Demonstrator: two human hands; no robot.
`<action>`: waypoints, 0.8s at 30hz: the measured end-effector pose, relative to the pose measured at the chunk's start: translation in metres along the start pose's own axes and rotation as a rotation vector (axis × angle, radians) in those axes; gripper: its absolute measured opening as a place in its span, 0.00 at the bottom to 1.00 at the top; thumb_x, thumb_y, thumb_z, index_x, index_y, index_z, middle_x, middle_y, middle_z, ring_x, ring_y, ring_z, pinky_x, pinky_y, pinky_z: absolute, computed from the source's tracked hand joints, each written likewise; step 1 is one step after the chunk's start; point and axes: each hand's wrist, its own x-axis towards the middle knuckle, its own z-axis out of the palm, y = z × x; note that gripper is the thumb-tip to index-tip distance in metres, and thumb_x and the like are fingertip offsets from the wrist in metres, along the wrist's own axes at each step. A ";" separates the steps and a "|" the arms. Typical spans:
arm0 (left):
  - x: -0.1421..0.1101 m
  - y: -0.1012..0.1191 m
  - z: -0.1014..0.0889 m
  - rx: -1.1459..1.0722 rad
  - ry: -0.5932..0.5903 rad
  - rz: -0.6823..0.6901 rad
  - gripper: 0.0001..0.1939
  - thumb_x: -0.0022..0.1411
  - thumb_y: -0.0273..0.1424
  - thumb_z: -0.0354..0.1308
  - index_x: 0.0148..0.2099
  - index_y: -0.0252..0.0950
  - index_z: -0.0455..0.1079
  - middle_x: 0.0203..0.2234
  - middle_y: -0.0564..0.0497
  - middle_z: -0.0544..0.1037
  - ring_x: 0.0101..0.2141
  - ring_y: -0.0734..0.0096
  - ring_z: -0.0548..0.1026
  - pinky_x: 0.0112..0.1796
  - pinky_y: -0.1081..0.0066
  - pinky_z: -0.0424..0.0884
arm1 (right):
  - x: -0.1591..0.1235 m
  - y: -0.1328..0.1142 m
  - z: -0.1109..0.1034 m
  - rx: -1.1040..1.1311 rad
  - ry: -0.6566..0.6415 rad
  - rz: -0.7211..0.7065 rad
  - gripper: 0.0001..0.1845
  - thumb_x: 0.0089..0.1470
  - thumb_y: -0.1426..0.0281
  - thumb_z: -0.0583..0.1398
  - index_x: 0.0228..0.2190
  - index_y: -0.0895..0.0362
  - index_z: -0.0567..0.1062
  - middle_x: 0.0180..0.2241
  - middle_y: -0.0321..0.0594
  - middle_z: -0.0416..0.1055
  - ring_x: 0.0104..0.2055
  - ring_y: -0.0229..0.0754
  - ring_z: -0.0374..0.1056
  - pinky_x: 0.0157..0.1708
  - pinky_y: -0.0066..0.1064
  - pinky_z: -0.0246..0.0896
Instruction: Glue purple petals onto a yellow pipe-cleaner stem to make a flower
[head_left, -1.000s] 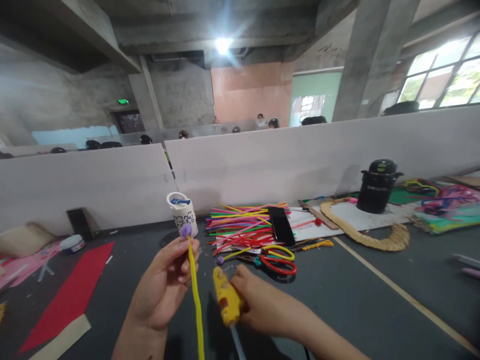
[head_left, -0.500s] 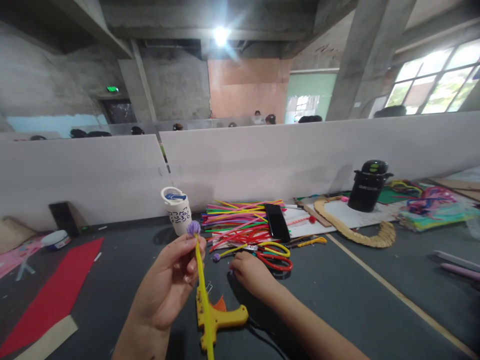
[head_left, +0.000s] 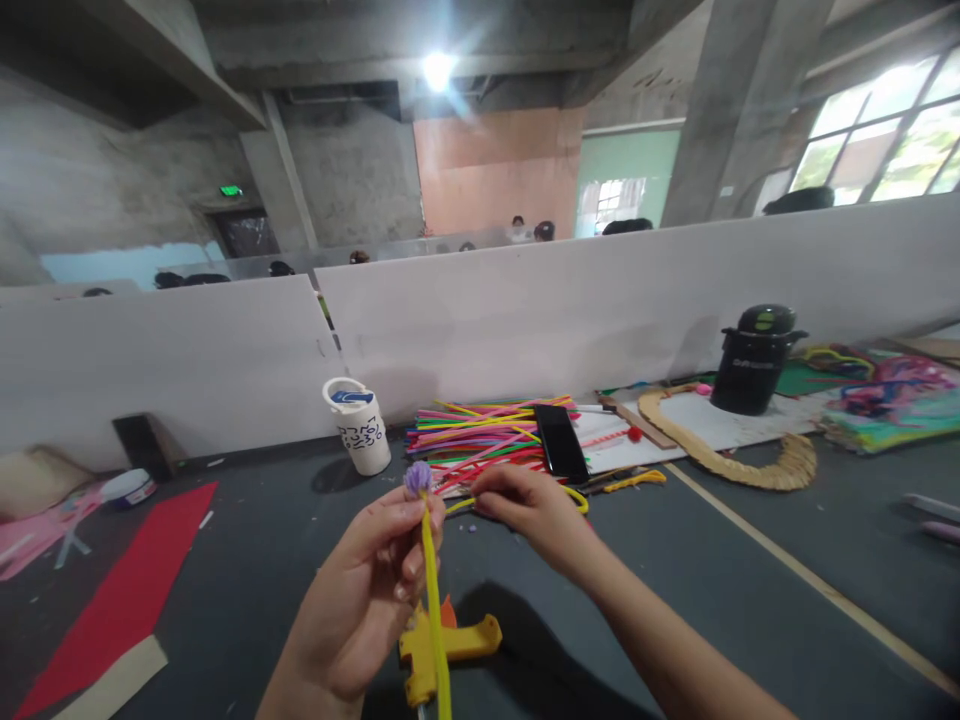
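My left hand [head_left: 375,580] pinches a yellow pipe cleaner [head_left: 433,590] just below the purple pompom [head_left: 418,478] at its top. The stem hangs down across a yellow glue gun [head_left: 469,638] lying on the table. To the right, my right hand [head_left: 525,500] hovers with thumb and fingers drawn together; whatever is between their tips is too small to make out. Behind that hand the scissors are mostly hidden, with part of a yellow handle [head_left: 578,500] showing. Small purple bits [head_left: 472,528] lie on the table below its fingertips.
Many coloured pipe cleaners [head_left: 472,435] lie beside a black phone [head_left: 562,443]. A white cup [head_left: 364,440] stands left of them. Farther right are a curved straw-coloured piece [head_left: 720,465] and a black lidded pot [head_left: 754,365]. Red sheet [head_left: 142,580] lies left; a white partition [head_left: 480,330] stands behind.
My right hand has lifted off the table and moved up and right, now covering most of the scissors. My left hand with the pompom stem has shifted slightly right and down in view.
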 end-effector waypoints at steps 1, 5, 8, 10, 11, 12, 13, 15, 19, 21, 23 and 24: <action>0.000 -0.002 0.002 -0.001 0.003 -0.018 0.04 0.49 0.22 0.66 0.26 0.27 0.75 0.18 0.55 0.71 0.15 0.89 0.61 0.16 0.85 0.59 | -0.005 -0.011 -0.011 0.060 0.017 -0.015 0.07 0.60 0.75 0.56 0.37 0.59 0.75 0.35 0.38 0.77 0.38 0.38 0.74 0.40 0.31 0.70; 0.000 -0.014 0.009 0.045 0.061 -0.077 0.03 0.48 0.23 0.66 0.26 0.27 0.75 0.18 0.55 0.73 0.14 0.89 0.61 0.15 0.85 0.60 | -0.028 -0.051 -0.040 0.319 0.061 -0.079 0.07 0.55 0.73 0.58 0.34 0.56 0.77 0.32 0.35 0.78 0.35 0.37 0.75 0.38 0.28 0.70; 0.002 -0.022 0.012 0.096 0.094 -0.080 0.04 0.47 0.22 0.67 0.29 0.28 0.76 0.19 0.54 0.75 0.13 0.89 0.62 0.15 0.85 0.59 | -0.039 -0.066 -0.045 0.345 0.076 -0.130 0.06 0.53 0.76 0.60 0.31 0.55 0.77 0.31 0.32 0.78 0.34 0.35 0.73 0.35 0.24 0.68; 0.003 -0.026 0.013 0.134 0.090 -0.077 0.05 0.47 0.23 0.67 0.30 0.29 0.77 0.19 0.54 0.76 0.13 0.88 0.62 0.15 0.85 0.57 | -0.042 -0.069 -0.045 0.241 0.096 -0.142 0.07 0.54 0.77 0.59 0.29 0.55 0.76 0.28 0.30 0.76 0.31 0.33 0.72 0.32 0.22 0.65; 0.003 -0.028 0.013 0.153 0.085 -0.073 0.06 0.47 0.24 0.67 0.31 0.29 0.77 0.19 0.54 0.76 0.13 0.88 0.62 0.14 0.85 0.57 | -0.042 -0.070 -0.044 0.182 0.105 -0.142 0.07 0.55 0.77 0.59 0.29 0.55 0.76 0.27 0.30 0.75 0.29 0.32 0.71 0.30 0.21 0.63; 0.004 -0.029 0.013 0.171 0.085 -0.068 0.07 0.47 0.24 0.68 0.32 0.29 0.78 0.19 0.54 0.76 0.14 0.88 0.63 0.15 0.86 0.57 | -0.043 -0.069 -0.044 0.119 0.115 -0.142 0.07 0.55 0.77 0.59 0.28 0.55 0.75 0.25 0.29 0.74 0.27 0.32 0.70 0.28 0.20 0.62; 0.005 -0.030 0.013 0.190 0.086 -0.063 0.07 0.47 0.24 0.68 0.32 0.29 0.78 0.19 0.55 0.75 0.14 0.88 0.63 0.15 0.86 0.57 | -0.043 -0.069 -0.043 0.051 0.126 -0.141 0.07 0.55 0.77 0.60 0.28 0.55 0.74 0.24 0.28 0.73 0.26 0.31 0.68 0.26 0.20 0.60; 0.007 -0.032 0.013 0.231 0.082 -0.059 0.07 0.46 0.25 0.68 0.31 0.29 0.77 0.17 0.56 0.73 0.14 0.87 0.63 0.14 0.86 0.57 | -0.044 -0.067 -0.043 -0.091 0.140 -0.149 0.06 0.55 0.76 0.61 0.27 0.56 0.74 0.23 0.28 0.72 0.23 0.31 0.65 0.24 0.20 0.56; 0.010 -0.037 0.011 0.306 0.077 -0.045 0.07 0.47 0.27 0.68 0.30 0.30 0.76 0.15 0.58 0.70 0.14 0.87 0.62 0.14 0.85 0.56 | -0.046 -0.063 -0.044 -0.281 0.162 -0.208 0.06 0.53 0.77 0.63 0.26 0.58 0.73 0.21 0.30 0.70 0.21 0.31 0.61 0.22 0.22 0.52; 0.012 -0.039 0.011 0.324 0.082 -0.038 0.06 0.47 0.27 0.67 0.30 0.30 0.75 0.15 0.58 0.69 0.14 0.87 0.62 0.14 0.85 0.56 | -0.046 -0.062 -0.045 -0.332 0.165 -0.225 0.06 0.53 0.76 0.63 0.26 0.58 0.72 0.20 0.30 0.69 0.21 0.32 0.60 0.22 0.23 0.51; 0.013 -0.041 0.010 0.334 0.086 -0.043 0.05 0.48 0.26 0.67 0.30 0.30 0.75 0.14 0.58 0.68 0.14 0.86 0.62 0.14 0.85 0.56 | -0.047 -0.062 -0.045 -0.376 0.167 -0.221 0.06 0.54 0.76 0.63 0.26 0.59 0.72 0.20 0.31 0.68 0.21 0.32 0.61 0.22 0.23 0.52; 0.014 -0.041 0.011 0.341 0.090 -0.047 0.05 0.49 0.26 0.67 0.30 0.31 0.75 0.14 0.59 0.68 0.14 0.86 0.62 0.14 0.85 0.56 | -0.047 -0.062 -0.045 -0.397 0.168 -0.218 0.06 0.54 0.76 0.62 0.26 0.59 0.72 0.20 0.31 0.68 0.20 0.33 0.61 0.21 0.24 0.51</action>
